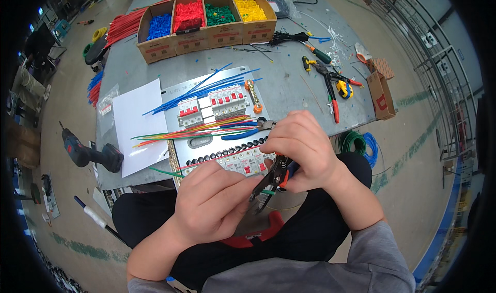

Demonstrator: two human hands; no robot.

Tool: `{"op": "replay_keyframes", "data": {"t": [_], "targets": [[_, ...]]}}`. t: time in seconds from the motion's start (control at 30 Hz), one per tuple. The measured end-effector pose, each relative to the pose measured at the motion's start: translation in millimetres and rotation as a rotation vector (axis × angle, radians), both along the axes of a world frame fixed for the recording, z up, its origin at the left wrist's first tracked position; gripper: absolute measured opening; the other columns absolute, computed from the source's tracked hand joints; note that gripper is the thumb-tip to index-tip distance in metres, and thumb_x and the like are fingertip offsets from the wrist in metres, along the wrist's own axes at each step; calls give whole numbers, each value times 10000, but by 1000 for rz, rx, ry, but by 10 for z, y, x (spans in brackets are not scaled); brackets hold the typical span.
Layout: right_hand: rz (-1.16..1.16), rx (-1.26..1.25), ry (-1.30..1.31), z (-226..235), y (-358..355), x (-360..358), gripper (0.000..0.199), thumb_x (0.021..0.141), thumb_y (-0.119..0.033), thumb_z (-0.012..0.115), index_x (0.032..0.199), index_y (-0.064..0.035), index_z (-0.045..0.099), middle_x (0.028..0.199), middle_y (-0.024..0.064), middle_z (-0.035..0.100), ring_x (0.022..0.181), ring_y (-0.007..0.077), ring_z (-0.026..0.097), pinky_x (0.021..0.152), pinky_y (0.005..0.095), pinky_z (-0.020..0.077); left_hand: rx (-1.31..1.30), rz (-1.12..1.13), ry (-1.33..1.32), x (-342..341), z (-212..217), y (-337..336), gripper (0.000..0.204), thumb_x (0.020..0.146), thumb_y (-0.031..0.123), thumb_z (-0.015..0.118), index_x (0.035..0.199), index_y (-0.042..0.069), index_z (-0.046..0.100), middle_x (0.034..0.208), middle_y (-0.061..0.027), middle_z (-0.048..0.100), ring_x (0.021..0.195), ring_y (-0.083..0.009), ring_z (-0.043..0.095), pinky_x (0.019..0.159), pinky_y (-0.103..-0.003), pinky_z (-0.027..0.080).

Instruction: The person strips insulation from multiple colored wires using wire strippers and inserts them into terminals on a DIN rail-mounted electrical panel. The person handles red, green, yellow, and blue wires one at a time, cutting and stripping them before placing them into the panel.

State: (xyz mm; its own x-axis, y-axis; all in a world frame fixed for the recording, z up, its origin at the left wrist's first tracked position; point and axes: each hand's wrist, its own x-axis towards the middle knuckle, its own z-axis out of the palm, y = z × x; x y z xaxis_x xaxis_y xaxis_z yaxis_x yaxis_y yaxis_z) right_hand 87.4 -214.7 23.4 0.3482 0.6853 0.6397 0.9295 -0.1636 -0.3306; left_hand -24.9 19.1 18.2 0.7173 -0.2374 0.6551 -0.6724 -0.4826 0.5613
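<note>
Our right hand (pixel 305 151) is wrapped around a wire stripper (pixel 281 168), its jaws pointing down toward our lap. Our left hand (pixel 212 202) is closed and pinching a green wire (pixel 166 172), whose tail sticks out leftward; a short green piece shows at the stripper's jaws, and we cannot tell whether it is the same wire. The stripper sits between our 2 hands. Just beyond, a metal panel (pixel 183 152) carries circuit breakers (pixel 227 103), blue wires (pixel 199 93) and blue-handled pliers (pixel 240 134). Farther back on the worktop (pixel 287 91) stand 4 cardboard bins (pixel 191 44).
</note>
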Motion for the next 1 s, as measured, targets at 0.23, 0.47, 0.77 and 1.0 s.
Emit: {"op": "replay_keyframes", "data": {"t": [0.23, 0.47, 0.77, 1.0], "targets": [[12, 3, 9, -5, -13, 10, 571, 567, -112, 788, 1131, -42, 731, 1038, 91, 708, 986, 319, 694, 901, 462, 522, -5, -16, 4, 10, 28, -12, 425, 709, -38, 804, 1133, -17, 791, 937, -101, 726, 707, -261, 632, 612, -363, 510], [16, 27, 20, -47, -21, 21, 561, 560, -116, 790, 1112, -37, 723, 1026, 111, 713, 943, 329, 690, 864, 448, 517, 64, -11, -31, 25, 47, -21, 457, 709, -57, 803, 1164, -29, 781, 946, -107, 727, 704, -263, 634, 604, -363, 512], [17, 78, -7, -135, -22, 44, 516, 556, -125, 777, 1060, -29, 722, 950, 105, 706, 828, 318, 656, 748, 417, 469, 47, 9, -75, 8, 16, -64, 552, 631, -118, 693, 1167, -24, 788, 928, -128, 729, 662, -279, 608, 583, -373, 481], [14, 75, 5, -140, -5, 43, 483, 570, -121, 780, 1041, -33, 719, 936, 98, 707, 811, 304, 651, 727, 407, 455, 33, 5, -56, 15, 32, -49, 494, 658, -117, 703, 1139, -30, 783, 916, -135, 726, 656, -282, 608, 573, -372, 475]]}}
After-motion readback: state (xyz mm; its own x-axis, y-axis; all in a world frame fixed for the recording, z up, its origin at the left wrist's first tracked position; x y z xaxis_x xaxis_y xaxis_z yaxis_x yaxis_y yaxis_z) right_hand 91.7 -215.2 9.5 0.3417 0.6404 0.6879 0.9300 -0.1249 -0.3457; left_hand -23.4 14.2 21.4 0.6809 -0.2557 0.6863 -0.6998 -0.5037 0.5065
